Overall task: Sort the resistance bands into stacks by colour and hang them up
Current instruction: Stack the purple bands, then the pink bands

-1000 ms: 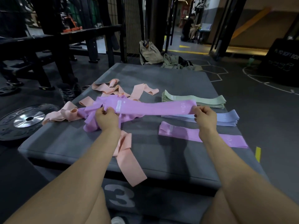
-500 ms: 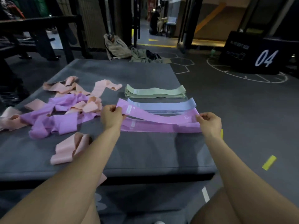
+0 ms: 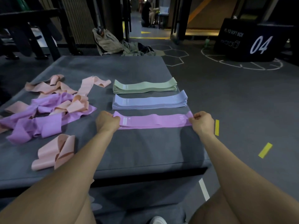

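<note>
Grip: left hand pinches one end of the top purple band; right hand pinches the other, band drawn flat between them.
Location: purple stack, at the box's 3 o'clock edge, nearest the person.
Neighbours: blue stack just beyond at 12 o'clock; green stack past that.
Unsorted: loose purple bands and pink bands tangled at 9 o'clock; one pink band folded at 7 o'clock.
Step, judged: squaring the band on its stack.
Advice: match both ends and long edges to the band beneath, keep light tension, release both ends together.
Remaining: tangle unsorted; nothing hung yet.
</note>
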A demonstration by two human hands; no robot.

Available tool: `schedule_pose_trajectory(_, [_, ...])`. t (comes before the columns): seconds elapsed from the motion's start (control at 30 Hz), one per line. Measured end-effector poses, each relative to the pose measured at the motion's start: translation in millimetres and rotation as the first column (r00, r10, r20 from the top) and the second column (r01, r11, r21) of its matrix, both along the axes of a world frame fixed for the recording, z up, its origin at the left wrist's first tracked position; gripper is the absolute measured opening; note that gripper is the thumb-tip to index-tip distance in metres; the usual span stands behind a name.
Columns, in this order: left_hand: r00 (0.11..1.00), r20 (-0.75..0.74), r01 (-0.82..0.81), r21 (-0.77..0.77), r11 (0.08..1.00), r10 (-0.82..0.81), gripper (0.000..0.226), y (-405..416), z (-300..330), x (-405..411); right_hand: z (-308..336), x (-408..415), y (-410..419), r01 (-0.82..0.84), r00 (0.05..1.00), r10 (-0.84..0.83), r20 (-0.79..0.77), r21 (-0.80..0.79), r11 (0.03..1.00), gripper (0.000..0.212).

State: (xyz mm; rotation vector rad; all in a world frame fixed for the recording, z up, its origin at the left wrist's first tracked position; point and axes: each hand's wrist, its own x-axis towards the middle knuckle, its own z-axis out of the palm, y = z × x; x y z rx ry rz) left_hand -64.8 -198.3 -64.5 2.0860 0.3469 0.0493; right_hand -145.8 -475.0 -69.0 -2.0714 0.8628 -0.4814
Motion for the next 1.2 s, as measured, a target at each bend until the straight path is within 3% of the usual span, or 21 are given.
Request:
schedule_pose_trajectory(0.13, [1.0, 0.004, 0.011, 0.076, 0.997, -0.011, 0.027, -1.6, 4.2, -2.9, 5.3, -2.3, 3.6, -0.021, 1.0, 0.022, 0.021, -0.021, 1.0, 0.024])
schedule_pose_trajectory(0.33, [0.995, 0.097, -0.011, 0.242, 0.97, -0.013, 0.014, 1.3, 8.8, -4.6, 6.8, -1.7, 4.0, 0.019, 0.999, -0.017, 0.033, -0.065, 0.998, 0.019])
schedule_pose_trajectory(0.57, [0.999, 0.025, 0.02, 0.283, 0.959, -0.028, 0.014, 8.8, 2.9, -1.6, 3.1, -1.7, 3.0, 0.025, 1.0, -0.025, -0.007, -0.063, 0.998, 0.017])
schedule_pose_trajectory(0.67, [0.999, -0.011, 0.036, 0.284, 0.958, -0.034, 0.015, 13.7, 3.3, -1.0, 5.7, 1.1, 10.5, 0.005, 1.0, -0.009, -0.018, -0.219, 0.976, 0.022])
schedule_pose_trajectory(0.77, [0.999, 0.008, 0.049, 0.269, 0.962, -0.053, 0.012, 18.3, 7.2, -0.5, 13.8, 9.8, 37.1, -0.158, 0.982, 0.184, 0.029, -0.394, 0.906, 0.029])
schedule_pose_trajectory(0.83, [0.997, 0.047, 0.047, 0.228, 0.972, -0.059, 0.023, 24.1, 9.0, 1.2, 18.0, 20.8, 64.0, -0.35, 0.913, 0.406, 0.04, -0.436, 0.829, 0.027])
schedule_pose_trajectory(0.93, [0.99, 0.111, 0.075, 0.154, 0.985, -0.093, 0.031, 36.8, 10.5, 5.5, 17.5, 39.0, 106.0, -0.631, 0.735, 0.673, -0.077, -0.441, 0.639, 0.035])
schedule_pose_trajectory(1.07, [0.978, 0.115, 0.165, 0.063, 0.984, -0.172, 0.03, 45.6, 8.4, 9.2, 14.1, 60.7, 142.4, -0.811, 0.565, 0.773, -0.29, -0.37, 0.454, 0.061])
schedule_pose_trajectory(1.2, [0.973, 0.059, 0.225, -0.032, 0.974, -0.223, 0.031, 46.1, 4.4, 7.0, 9.0, 76.7, 159.3, -0.869, 0.485, 0.794, -0.367, -0.301, 0.392, 0.076])
